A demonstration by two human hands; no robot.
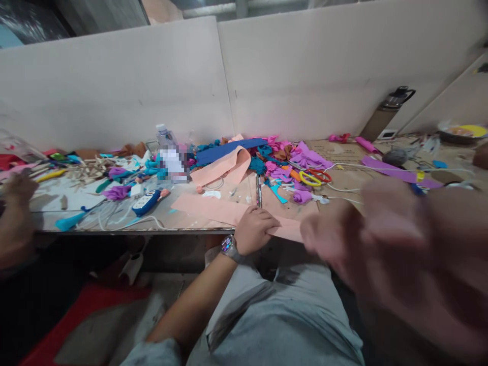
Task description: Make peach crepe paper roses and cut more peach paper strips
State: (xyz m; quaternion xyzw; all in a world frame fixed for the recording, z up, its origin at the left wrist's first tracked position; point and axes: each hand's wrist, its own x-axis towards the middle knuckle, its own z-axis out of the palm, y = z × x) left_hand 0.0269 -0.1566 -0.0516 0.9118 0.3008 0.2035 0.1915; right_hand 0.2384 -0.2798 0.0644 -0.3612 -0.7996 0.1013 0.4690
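Note:
A long peach crepe paper strip (213, 209) lies along the table's front edge and runs to the right. My left hand (257, 229), with a watch on the wrist, is closed over its middle, where the paper looks creased. Smeared by motion and close to the camera, my right hand (366, 244) has curled fingers where the strip's right end disappears; its exact grip is blurred. Just behind lies a folded peach paper piece (221, 170), with a blue paper strip (229, 151) beyond it. Yellow-and-red-handled scissors (314, 177) rest to the right among purple scraps (308, 155).
Another person's hand (17, 195) is at the far left. A blue power strip (146, 202) with white cables and a plastic bottle (164, 136) stand left of centre. At the back right are a dark flask (387, 114) and a purple strip (396, 172). A pale partition (152, 86) closes the back.

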